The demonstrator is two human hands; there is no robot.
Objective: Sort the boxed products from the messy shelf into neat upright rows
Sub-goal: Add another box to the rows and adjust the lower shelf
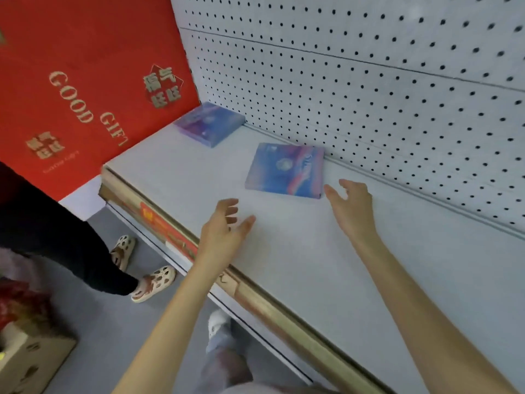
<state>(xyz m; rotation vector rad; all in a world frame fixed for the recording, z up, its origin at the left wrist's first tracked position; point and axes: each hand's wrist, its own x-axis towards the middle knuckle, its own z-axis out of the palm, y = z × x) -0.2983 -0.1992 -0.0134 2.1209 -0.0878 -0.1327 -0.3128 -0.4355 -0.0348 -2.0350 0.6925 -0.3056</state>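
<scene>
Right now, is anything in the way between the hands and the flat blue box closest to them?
No, nothing visible. Only bare shelf lies between the open left hand and the nearer blue box, and the open right hand is almost at its corner. The other blue box lies farther off, by the red panel.

The pale grey shelf board in front of me looks matt and finely grainy, like painted metal. The perforated grey back panel has the same dull painted finish. Along the shelf's front edge, the gold-coloured price rail is smooth with a soft metallic sheen. The flat blue-and-pink box nearest me has a slick, slightly glossy printed face; the flat purple-blue box farther back looks alike. The big red gift box is matt card, its gold lettering shiny foil. The brown carton is plain rough cardboard
</scene>
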